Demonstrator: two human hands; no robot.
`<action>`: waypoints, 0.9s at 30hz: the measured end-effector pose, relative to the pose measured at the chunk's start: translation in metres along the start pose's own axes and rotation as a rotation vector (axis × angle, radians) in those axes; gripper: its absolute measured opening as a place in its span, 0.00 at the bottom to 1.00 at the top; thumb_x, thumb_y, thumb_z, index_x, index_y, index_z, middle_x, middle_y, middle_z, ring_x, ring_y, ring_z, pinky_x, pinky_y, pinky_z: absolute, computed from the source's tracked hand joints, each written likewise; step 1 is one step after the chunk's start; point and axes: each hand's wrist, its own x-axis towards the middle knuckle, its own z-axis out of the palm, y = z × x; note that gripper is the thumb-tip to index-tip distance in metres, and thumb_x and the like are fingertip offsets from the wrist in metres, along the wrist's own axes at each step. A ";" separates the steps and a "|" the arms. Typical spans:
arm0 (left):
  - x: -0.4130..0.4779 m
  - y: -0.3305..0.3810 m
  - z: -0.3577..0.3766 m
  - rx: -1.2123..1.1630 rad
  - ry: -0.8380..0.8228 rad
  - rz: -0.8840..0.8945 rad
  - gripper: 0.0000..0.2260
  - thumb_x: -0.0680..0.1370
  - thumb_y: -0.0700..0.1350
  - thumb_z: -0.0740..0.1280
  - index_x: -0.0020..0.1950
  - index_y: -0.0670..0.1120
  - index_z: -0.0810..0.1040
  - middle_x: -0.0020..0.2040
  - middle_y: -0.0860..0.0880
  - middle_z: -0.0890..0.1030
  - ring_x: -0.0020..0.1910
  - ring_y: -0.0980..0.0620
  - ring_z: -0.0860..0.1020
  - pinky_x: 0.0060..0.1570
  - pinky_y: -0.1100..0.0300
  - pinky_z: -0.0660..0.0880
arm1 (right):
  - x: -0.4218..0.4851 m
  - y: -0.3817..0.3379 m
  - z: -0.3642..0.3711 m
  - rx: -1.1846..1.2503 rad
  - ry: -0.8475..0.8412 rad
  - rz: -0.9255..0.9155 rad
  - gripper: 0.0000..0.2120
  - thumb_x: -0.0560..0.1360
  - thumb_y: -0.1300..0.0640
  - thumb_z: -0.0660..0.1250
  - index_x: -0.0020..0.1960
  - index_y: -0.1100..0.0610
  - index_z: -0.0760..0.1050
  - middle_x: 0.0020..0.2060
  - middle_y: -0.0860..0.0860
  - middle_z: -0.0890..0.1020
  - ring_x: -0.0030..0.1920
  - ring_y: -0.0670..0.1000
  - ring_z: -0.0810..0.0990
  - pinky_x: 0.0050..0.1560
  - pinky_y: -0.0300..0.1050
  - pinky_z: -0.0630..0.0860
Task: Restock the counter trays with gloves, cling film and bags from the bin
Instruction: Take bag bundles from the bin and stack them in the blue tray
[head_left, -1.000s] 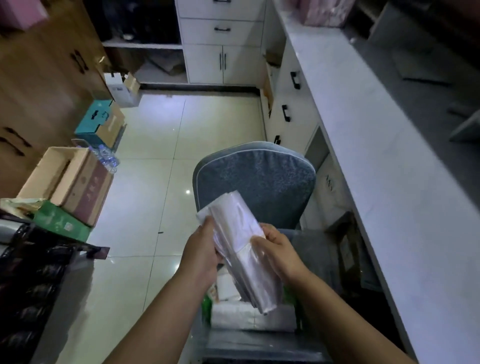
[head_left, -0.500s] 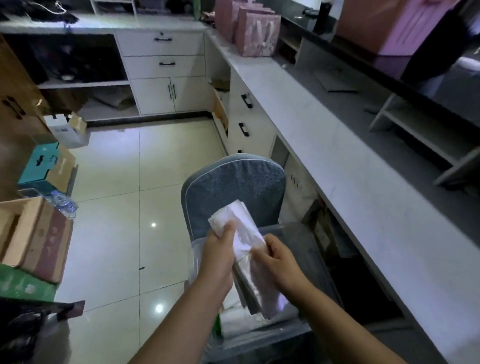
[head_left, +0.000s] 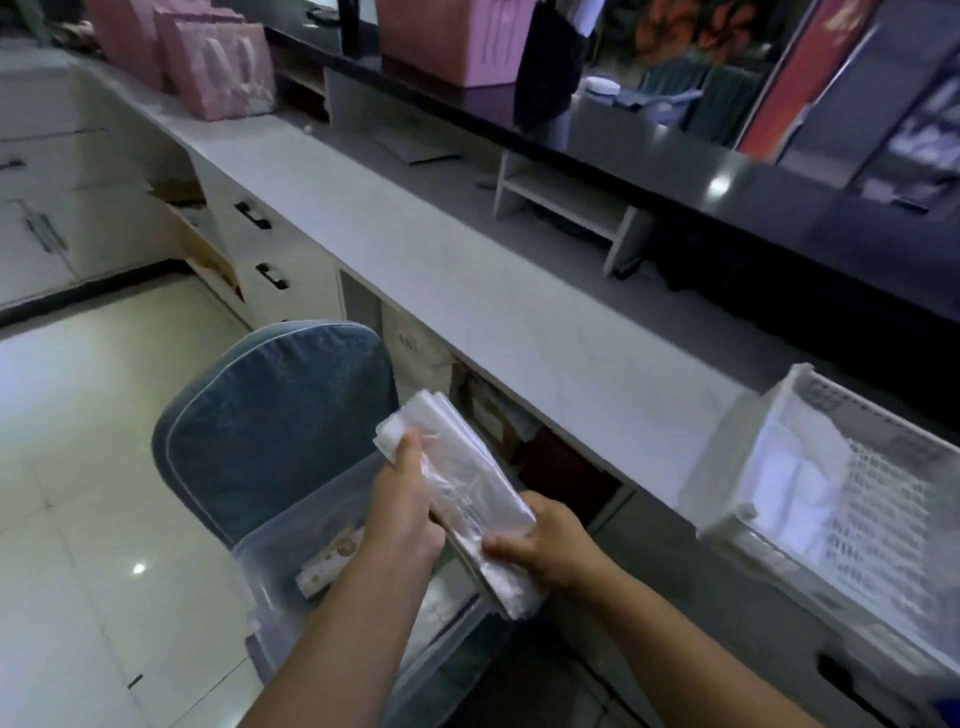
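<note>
A flat stack of clear plastic bags (head_left: 462, 483) is held in both hands above a translucent plastic bin (head_left: 270, 577) that rests on a chair seat. My left hand (head_left: 408, 504) grips the stack's upper left edge, and my right hand (head_left: 545, 545) grips its lower right end. Inside the bin lies a patterned roll or box (head_left: 332, 564) beside other white packs. On the counter at the right stands a white perforated tray (head_left: 737, 467) with white folded items in it.
A blue-grey padded chair back (head_left: 270, 421) rises just behind the bin. The long pale counter (head_left: 467, 280) runs to the right, with a small white shelf unit (head_left: 566, 208), pink gift bags (head_left: 218, 67) at its far end, and drawers below.
The view has swung right and up from the floor to the counter, bringing the white tray into sight. Both hands still hold the bag stack, now lifted toward the counter side.
</note>
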 end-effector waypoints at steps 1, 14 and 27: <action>-0.004 -0.004 0.010 0.008 -0.028 -0.007 0.15 0.76 0.59 0.63 0.47 0.48 0.77 0.49 0.42 0.82 0.47 0.41 0.81 0.44 0.47 0.80 | -0.007 0.002 -0.009 0.017 0.028 0.010 0.15 0.65 0.51 0.77 0.47 0.52 0.76 0.41 0.46 0.81 0.38 0.40 0.78 0.35 0.27 0.72; -0.130 -0.084 0.147 0.142 -0.316 0.142 0.13 0.78 0.54 0.62 0.50 0.45 0.76 0.43 0.44 0.82 0.39 0.49 0.82 0.33 0.58 0.78 | -0.124 0.056 -0.143 0.171 0.238 0.016 0.20 0.59 0.47 0.77 0.49 0.49 0.78 0.41 0.45 0.85 0.41 0.41 0.83 0.37 0.32 0.75; -0.247 -0.224 0.268 0.594 -0.621 0.500 0.22 0.77 0.56 0.64 0.65 0.44 0.69 0.63 0.44 0.76 0.61 0.48 0.75 0.55 0.58 0.74 | -0.294 0.171 -0.302 0.036 0.504 0.119 0.10 0.62 0.62 0.75 0.39 0.52 0.77 0.34 0.46 0.82 0.35 0.39 0.80 0.32 0.33 0.74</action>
